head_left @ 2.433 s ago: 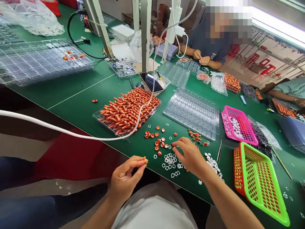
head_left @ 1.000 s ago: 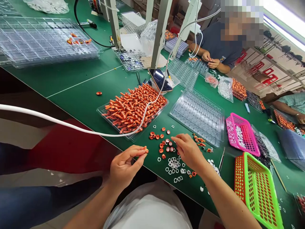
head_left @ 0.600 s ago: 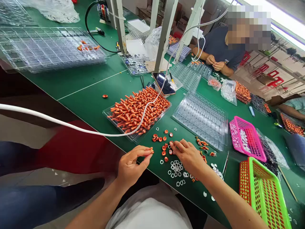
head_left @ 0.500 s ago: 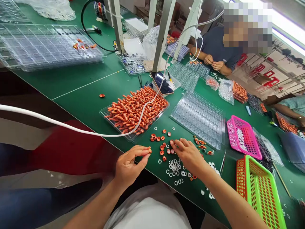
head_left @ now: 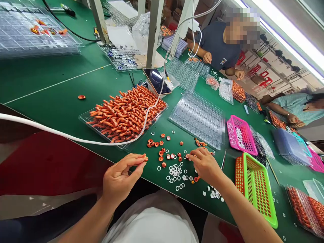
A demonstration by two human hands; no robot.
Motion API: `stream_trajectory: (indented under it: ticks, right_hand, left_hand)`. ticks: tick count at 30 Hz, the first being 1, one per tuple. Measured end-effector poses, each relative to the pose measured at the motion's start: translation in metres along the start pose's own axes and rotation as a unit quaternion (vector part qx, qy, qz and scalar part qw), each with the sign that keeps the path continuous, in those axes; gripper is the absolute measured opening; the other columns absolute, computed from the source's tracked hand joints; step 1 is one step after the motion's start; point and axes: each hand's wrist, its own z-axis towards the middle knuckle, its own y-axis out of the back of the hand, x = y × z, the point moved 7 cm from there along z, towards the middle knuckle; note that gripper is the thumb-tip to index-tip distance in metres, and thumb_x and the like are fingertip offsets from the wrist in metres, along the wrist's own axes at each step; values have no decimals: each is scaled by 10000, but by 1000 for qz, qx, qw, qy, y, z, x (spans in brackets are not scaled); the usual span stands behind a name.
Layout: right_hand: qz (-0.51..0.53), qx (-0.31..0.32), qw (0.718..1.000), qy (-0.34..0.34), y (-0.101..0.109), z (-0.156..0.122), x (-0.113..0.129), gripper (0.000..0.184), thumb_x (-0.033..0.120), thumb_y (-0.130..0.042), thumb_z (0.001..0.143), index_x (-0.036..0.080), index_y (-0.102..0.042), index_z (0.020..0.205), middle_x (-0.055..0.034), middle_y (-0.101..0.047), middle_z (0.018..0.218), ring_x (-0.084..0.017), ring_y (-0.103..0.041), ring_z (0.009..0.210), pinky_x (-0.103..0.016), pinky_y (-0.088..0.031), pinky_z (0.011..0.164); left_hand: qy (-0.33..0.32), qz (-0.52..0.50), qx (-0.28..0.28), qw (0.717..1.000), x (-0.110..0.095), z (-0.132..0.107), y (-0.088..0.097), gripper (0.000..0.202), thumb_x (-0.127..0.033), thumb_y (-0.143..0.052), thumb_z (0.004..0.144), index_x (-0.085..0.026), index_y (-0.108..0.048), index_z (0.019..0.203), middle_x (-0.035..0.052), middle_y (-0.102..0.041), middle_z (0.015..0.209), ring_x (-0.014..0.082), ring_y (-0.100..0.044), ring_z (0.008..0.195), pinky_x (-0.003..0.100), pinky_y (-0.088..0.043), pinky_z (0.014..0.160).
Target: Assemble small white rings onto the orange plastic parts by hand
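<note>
Green felt covers the long worktop, which runs from the near edge to the far side where another person in a dark shirt sits working with small parts; a second person's arm shows at the far right. Near the middle lies a clear tray heaped with orange parts, and a white cable sweeps across it from the left. Just right of that sits an empty clear compartment tray, then a pink basket with white pieces in it, and nearer still a green basket. A phone leans behind the orange heap. Between the two hands the felt is scattered with small orange caps and white rings. The left hand hovers off the near edge of the worktop, thumb and forefinger pinched narrow on a small orange piece at the fingertips. The right hand rests low over the scatter, fingers curled and reaching toward the caps, its tips close to an orange cap; whether it grips anything cannot be told.
</note>
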Motion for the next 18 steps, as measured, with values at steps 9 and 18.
stream_trajectory:
  ticks: [9,18]
  right_hand:
    - [128,11,990,-59,-5,61,-22,254,74,-524,922,171,-640,1126,-98,-632,1111,-223,-576,1027,-371,-509,865]
    - [122,80,988,-40,-13,78,-28,127,56,-606,855,164,-642,911,-44,-595,899,-156,-568,802,-252,-447,678]
  left_hand:
    - [0,16,4,1000,-3,10,-15,153,-95,-723,789,-223,-735,870,-3,-739,879,156,-710,851,255,-610,805]
    - [-21,25,9,999,-3,11,-16,137,-103,-724,786,-218,-733,860,9,-734,859,164,-704,841,266,-607,788]
